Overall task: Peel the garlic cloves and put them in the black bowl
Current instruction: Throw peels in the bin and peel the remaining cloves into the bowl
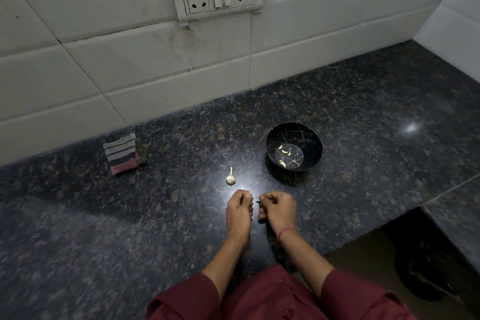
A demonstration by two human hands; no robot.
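Your left hand [239,211] has its fingers [245,196] curled tight, pinching a garlic clove [250,192] whose pale tip barely shows. Your right hand [279,211] sits just beside it, fingers curled in; you cannot tell what they grip. The garlic bulb [230,178] lies just beyond your left hand. The black bowl [294,146], holding several peeled cloves [284,151], stands beyond your right hand. A folded cloth [124,153] lies far left near the wall. The dark worktop [104,228] lies bare to your left; its edge drops off at right.
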